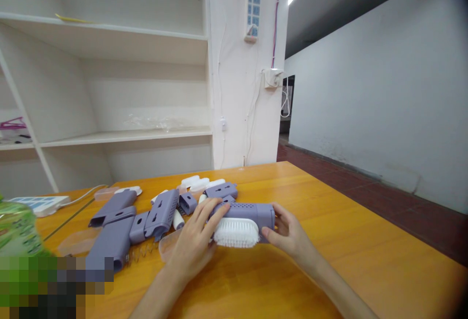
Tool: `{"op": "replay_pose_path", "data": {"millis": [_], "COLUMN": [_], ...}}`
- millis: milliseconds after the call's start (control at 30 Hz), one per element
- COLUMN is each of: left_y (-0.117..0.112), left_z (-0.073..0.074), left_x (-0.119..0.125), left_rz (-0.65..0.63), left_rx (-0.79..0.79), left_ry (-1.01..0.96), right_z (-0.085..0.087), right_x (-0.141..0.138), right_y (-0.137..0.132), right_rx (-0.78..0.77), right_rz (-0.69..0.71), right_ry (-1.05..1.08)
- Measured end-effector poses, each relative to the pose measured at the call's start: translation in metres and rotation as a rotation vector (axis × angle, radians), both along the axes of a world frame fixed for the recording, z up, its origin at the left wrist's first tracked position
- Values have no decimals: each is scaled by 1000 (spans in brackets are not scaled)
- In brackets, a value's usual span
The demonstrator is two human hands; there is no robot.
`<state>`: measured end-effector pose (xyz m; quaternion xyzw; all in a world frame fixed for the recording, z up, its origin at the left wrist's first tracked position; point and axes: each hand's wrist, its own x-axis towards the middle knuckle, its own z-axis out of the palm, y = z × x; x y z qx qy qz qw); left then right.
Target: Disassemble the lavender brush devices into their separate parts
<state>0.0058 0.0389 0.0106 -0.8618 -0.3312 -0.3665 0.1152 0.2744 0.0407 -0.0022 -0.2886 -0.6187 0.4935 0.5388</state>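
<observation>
A purple perforated brush body (252, 210) with a white bristle pad (236, 232) on its near side lies across the orange table (329, 241). My left hand (195, 241) grips its left end, fingers curled over the top and bristles. My right hand (288, 233) holds its right end, thumb near the bristles and fingers behind the housing. Both hands are closed on this one brush.
Several loose purple housings (161, 214) and white pieces (197, 182) lie left and behind. A spring (141, 253) and a clear lid (166, 246) lie by my left wrist. A white power strip (38, 203) and green bag (16, 231) sit far left; shelves (109, 136) stand behind.
</observation>
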Motion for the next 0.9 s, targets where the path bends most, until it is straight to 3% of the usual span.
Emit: {"op": "replay_pose_path", "data": {"millis": [367, 700, 900], "left_y": [-1, 3, 1], "left_z": [-1, -4, -5], "left_x": [2, 0, 0], "left_rz": [0, -6, -11], "left_rx": [-49, -69, -101], "left_ry": [-25, 2, 37], "right_z": [5, 19, 9], "right_x": [-4, -8, -3], "right_y": [-3, -16, -16], "right_rx": [24, 99, 163], "right_rz": [-129, -210, -328], "right_ry": [-50, -293, -450]}}
